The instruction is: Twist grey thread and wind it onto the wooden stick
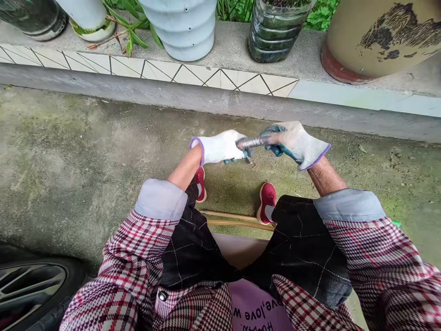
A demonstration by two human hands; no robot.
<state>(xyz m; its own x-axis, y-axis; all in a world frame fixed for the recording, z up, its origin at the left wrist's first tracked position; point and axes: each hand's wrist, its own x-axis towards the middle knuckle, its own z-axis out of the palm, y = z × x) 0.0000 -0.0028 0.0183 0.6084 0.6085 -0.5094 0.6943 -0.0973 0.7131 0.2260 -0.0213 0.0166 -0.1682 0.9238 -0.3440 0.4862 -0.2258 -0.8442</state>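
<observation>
Both of my hands wear white knit gloves with teal palms and purple cuffs. My left hand (220,146) is closed around one end of a short threaded metal rod (253,142). The other end sits in the closed fingers of my right hand (296,142). The rod lies roughly level between the two gloves, above my knees. A small dark metal bit pokes out below my left glove; I cannot make out what it is. I am seated, in plaid sleeves rolled at the cuffs and dark trousers.
My red shoes (267,197) rest on mossy concrete ground (86,161). Two thin wooden sticks (234,219) lie by my feet. A tiled ledge (206,76) ahead carries plastic bottle planters (186,27) and a large brown pot (379,37). A car tyre (31,285) sits at lower left.
</observation>
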